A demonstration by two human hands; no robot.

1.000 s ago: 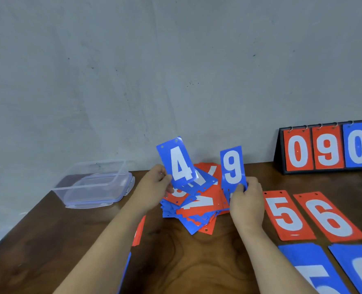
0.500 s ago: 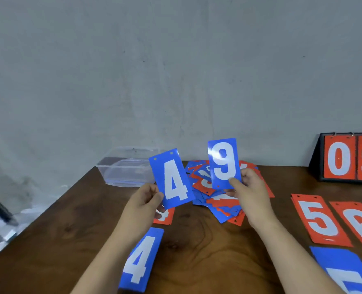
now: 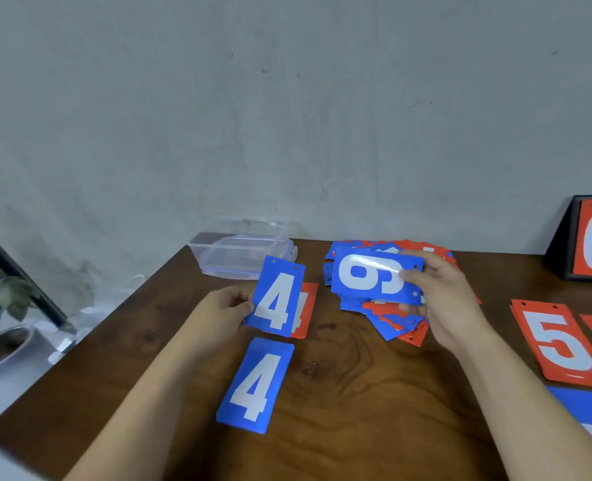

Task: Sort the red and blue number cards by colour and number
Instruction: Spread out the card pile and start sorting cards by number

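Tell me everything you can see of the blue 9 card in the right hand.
The blue 9 card is a glossy, plastic-looking rectangle with a white 9 and two punch holes at one short edge. It is turned sideways, with glare across the digit, and is held over the mixed pile. The right hand pinches its holed end, thumb on the face.

Of the person, only two arms and hands show. The left hand (image 3: pixel 223 312) and left forearm (image 3: pixel 142 394) are bare all the way to the lower edge of the view. The right hand (image 3: pixel 444 300) and right forearm (image 3: pixel 520 397) are equally bare, wrist included. The fingers (image 3: pixel 411 275) are bare as well, and motion blur softens them too much to make out the nails.
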